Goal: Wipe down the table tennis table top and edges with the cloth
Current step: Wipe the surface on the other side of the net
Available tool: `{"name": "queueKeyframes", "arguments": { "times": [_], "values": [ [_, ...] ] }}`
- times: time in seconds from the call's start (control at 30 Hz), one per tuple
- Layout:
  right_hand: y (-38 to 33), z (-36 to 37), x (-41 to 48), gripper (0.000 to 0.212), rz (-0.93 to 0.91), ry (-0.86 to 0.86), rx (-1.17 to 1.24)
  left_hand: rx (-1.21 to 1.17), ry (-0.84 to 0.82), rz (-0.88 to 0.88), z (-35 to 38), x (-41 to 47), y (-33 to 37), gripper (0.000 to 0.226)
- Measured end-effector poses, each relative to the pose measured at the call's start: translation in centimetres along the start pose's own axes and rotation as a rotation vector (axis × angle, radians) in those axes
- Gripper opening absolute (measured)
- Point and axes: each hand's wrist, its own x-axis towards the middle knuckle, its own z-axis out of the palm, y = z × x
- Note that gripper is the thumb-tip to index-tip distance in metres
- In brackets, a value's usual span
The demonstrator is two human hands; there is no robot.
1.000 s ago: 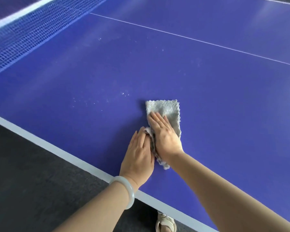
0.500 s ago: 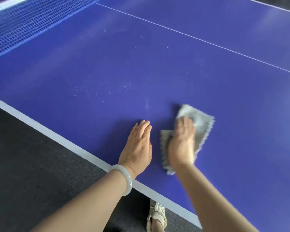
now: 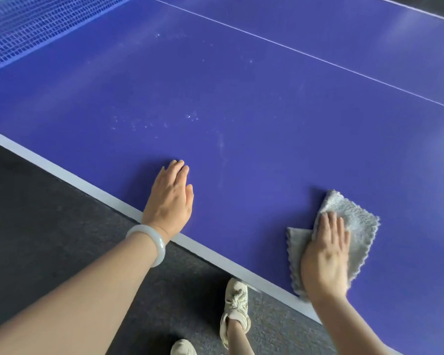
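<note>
At the lower right of the frame, the right hand is pressing flat, fingers straight, on the grey cloth lying near the white edge of the blue table; at lower centre, the left hand is resting open on the top, well apart from the cloth; the net is showing at upper left.

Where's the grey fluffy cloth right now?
Head view, lower right: the grey fluffy cloth lies on the blue table top under the right hand, beside the white edge stripe.
</note>
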Motion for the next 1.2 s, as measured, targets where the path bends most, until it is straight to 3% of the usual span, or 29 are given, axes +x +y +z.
{"name": "queueKeyframes", "arguments": {
  "times": [0.07, 0.2, 0.37, 0.43, 0.53, 0.63, 0.7, 0.8, 0.9, 0.97, 1.0, 1.07, 1.13, 1.2],
  "values": [
    [-4.0, 1.6, -1.0, 0.070, -0.085, -0.010, 0.018, -0.027, 0.015, -0.011, -0.1, 0.0, 0.2, 0.043],
    [-11.5, 4.7, -2.6, 0.066, -0.376, -0.164, 0.088, -0.130, 0.014, -0.037, -0.7, -0.1, 0.0, 0.041],
    [-7.3, 2.6, -0.1, 0.060, -0.585, -0.240, 0.061, -0.161, -0.010, -0.020, -1.1, -0.2, 0.1, 0.041],
    [-2.2, 0.6, 1.1, 0.062, -0.485, -0.203, 0.029, -0.161, -0.004, -0.023, -1.0, -0.2, 0.0, 0.041],
    [4.5, -2.5, 2.3, 0.060, -0.171, -0.110, 0.019, -0.174, 0.001, -0.036, -0.8, -0.2, 0.1, 0.041],
    [4.6, -2.6, 3.2, 0.054, 0.107, 0.006, 0.046, -0.216, 0.014, -0.048, -0.9, -0.2, 0.1, 0.040],
    [1.5, -1.3, 3.9, 0.065, 0.152, 0.038, 0.020, -0.251, 0.014, -0.053, -0.9, -0.2, 0.1, 0.040],
    [-5.8, 2.3, 4.8, 0.067, -0.069, -0.034, 0.028, -0.351, 0.030, -0.110, -1.1, 0.2, -0.1, 0.038],
    [-14.0, 4.7, 5.8, 0.064, -0.383, -0.221, 0.104, -0.605, 0.087, -0.301, -1.6, 0.9, 1.1, 0.034],
    [-17.2, 5.3, 7.6, 0.058, -0.516, -0.377, 0.169, -0.608, 0.159, -0.373, -2.1, 1.8, 2.4, 0.031],
    [-17.7, 5.0, 8.8, 0.058, -0.530, -0.490, 0.253, -0.527, 0.213, -0.337, -2.3, 2.2, 2.9, 0.029],
    [-16.4, 3.0, 11.1, 0.057, -0.381, -0.636, 0.548, -0.344, 0.267, -0.144, -2.5, 3.0, 4.2, 0.027],
    [-12.3, 1.1, 13.6, 0.047, -0.196, -0.422, 0.580, -0.242, 0.192, 0.094, -2.1, 4.0, 6.3, 0.027],
    [-7.5, 0.3, 16.2, 0.047, -0.056, -0.196, 0.307, -0.105, 0.022, 0.242, -0.5, 5.2, 8.3, 0.028]
  ]
}}
